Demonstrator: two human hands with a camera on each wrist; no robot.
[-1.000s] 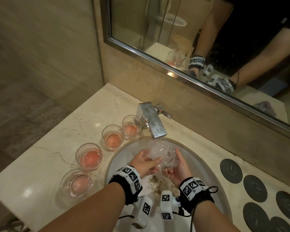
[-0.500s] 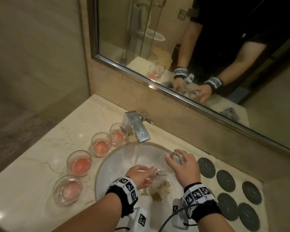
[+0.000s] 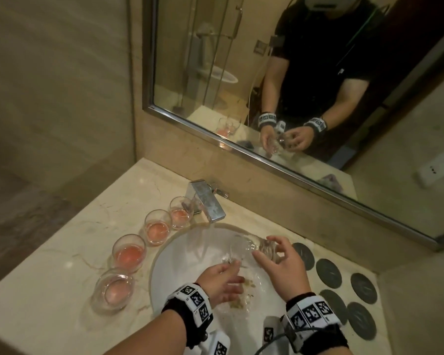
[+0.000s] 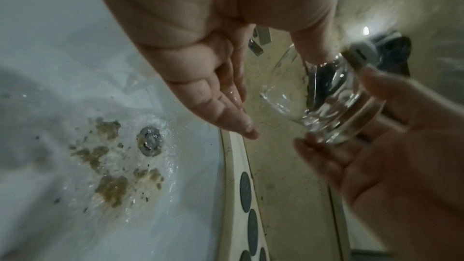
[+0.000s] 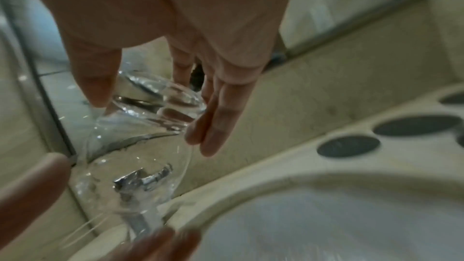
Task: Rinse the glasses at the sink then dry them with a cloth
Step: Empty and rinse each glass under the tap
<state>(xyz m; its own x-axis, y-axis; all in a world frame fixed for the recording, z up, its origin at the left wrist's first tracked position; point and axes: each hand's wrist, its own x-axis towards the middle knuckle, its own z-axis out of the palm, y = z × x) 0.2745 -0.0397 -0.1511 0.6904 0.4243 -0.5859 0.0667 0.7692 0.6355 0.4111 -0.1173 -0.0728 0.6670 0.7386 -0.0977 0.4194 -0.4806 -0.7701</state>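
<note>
Right hand is gripping the base of 1 wet, slippery, fragile glass over the sink, left hand hanging relaxed, holding nothing.

The right hand held a clear glass tilted on its side by its base, thumb and fingers around it, above the white sink, dark round coasters on the bench beside
</note>
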